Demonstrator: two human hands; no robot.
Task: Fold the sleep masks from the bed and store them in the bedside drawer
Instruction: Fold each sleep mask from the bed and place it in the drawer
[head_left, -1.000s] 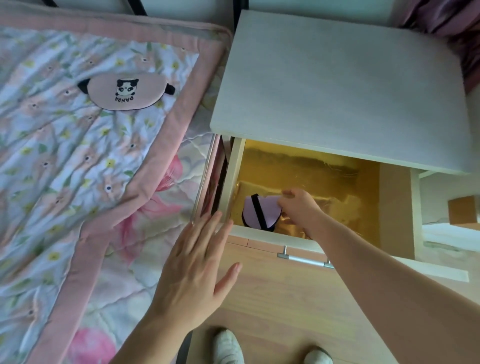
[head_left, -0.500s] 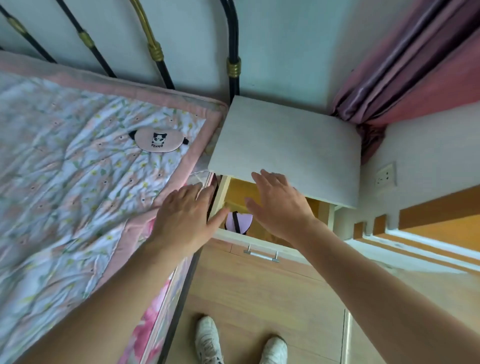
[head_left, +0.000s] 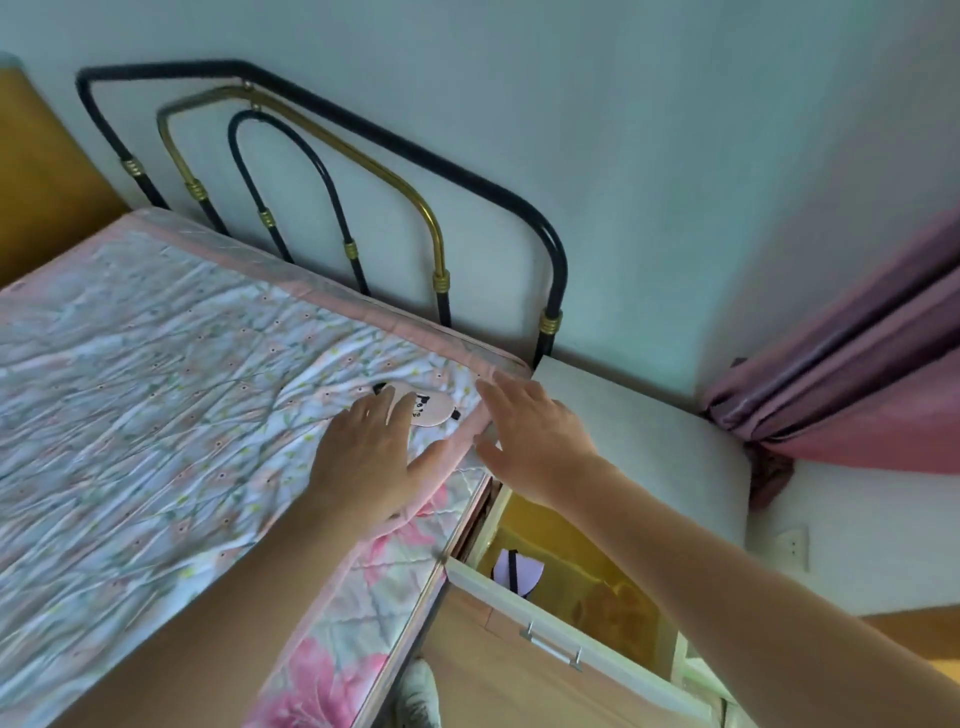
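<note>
A pink panda sleep mask (head_left: 430, 409) lies flat on the floral quilt near the bed's corner. My left hand (head_left: 371, 457) hovers over its left end with fingers spread, partly hiding it. My right hand (head_left: 530, 434) is open just right of the mask, above the quilt's pink border. A folded lilac sleep mask (head_left: 517, 569) with a black strap rests inside the open bedside drawer (head_left: 566, 644), which has a yellow lining.
The white bedside table top (head_left: 644, 436) sits right of the bed. A black and brass metal headboard (head_left: 441, 208) stands against the wall. Pink curtains (head_left: 852, 374) hang at the right. My shoes (head_left: 418, 693) are on the wooden floor below.
My right hand has left the drawer, leaving the folded lilac mask inside. Both hands have moved up and left over the bed toward the panda mask. The view has tilted upward.
</note>
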